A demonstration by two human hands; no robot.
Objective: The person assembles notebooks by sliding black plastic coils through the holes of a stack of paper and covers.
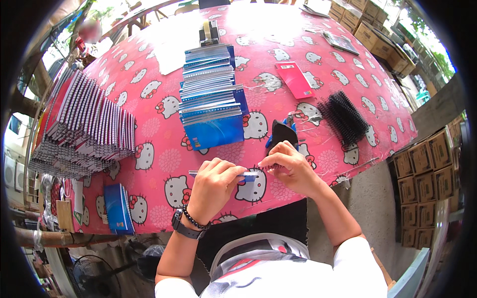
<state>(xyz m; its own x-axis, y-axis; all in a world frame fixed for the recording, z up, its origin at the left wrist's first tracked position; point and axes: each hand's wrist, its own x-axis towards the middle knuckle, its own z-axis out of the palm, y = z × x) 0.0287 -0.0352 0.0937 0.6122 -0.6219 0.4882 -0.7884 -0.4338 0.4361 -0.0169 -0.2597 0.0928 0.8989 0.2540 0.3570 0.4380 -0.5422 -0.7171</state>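
Note:
My left hand, with a watch and a dark bead bracelet on its wrist, grips a thin blue notebook seen nearly edge-on near the table's front edge. My right hand is closed in a pinch just right of the notebook's end. A small dark thing shows under its fingers, too small to make out. Right behind that hand stands a black and blue object, partly covered by the fingers. Black spiral binding coils lie in a bundle farther right.
A long row of blue notebooks stands ahead. Stacked spiral-bound notebooks rise at the left, with a few blue notebooks near the front-left edge. A pink-red booklet lies on the pink patterned tablecloth. Cardboard boxes are stacked right.

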